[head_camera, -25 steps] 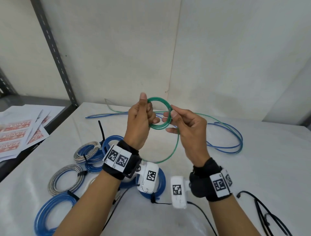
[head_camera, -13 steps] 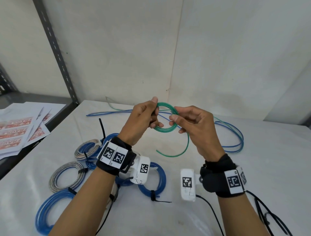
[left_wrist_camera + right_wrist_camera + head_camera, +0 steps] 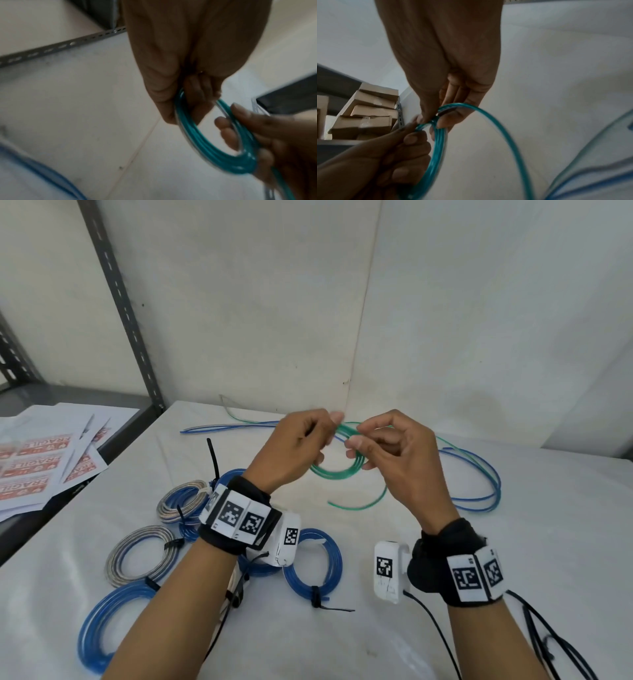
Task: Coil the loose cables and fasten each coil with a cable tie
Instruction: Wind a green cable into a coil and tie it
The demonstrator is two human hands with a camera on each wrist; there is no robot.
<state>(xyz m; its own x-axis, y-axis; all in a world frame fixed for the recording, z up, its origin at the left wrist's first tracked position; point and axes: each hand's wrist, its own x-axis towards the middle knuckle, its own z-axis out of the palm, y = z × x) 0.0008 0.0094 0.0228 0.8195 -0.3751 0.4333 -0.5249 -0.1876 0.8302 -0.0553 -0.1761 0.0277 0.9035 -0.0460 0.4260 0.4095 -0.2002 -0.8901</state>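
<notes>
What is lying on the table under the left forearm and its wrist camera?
Under the left forearm lie tied blue coils: one shows fully beside it, another pokes out at its left. A black cable tie shows at its edge. What lies directly beneath the arm is hidden.

Head camera looks down from above; 2 wrist cameras look close along each hand, sharing the green coil [image 3: 337, 470].

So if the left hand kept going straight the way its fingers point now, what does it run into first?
Most likely the right hand: the left hand points across the green coil that both hold, and the right hand's fingertips sit just past it. Depth is unclear.
</notes>
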